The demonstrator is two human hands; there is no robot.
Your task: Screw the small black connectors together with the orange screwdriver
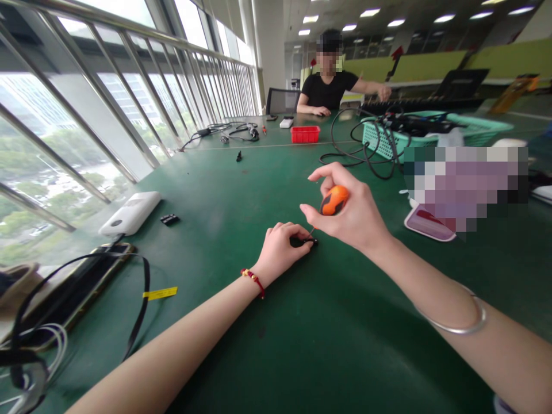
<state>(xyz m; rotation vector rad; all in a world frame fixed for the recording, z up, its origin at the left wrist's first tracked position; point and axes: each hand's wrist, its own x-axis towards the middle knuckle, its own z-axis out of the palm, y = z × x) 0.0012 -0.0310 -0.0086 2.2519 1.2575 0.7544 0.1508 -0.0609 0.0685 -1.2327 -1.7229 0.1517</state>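
Note:
My right hand [360, 215] is curled round the orange and black handle of a screwdriver [334, 200], its thumb and index finger held off the grip. The thin shaft slants down and left to a small black part [315, 242] on the green table [241, 190]. My left hand [280, 247] pinches that part against the tabletop, fingers closed over most of it. What kind of part it is cannot be made out, and the screwdriver's tip is hard to see.
Left lie a white power bank [131, 213], a small black piece [169, 219], a phone [81, 287] and a cable with a yellow tag [160, 293]. Farther off are a red tray [305, 134], a teal basket [383, 141] with cables, and a seated person [328, 86]. A pinkish case [431, 223] lies right.

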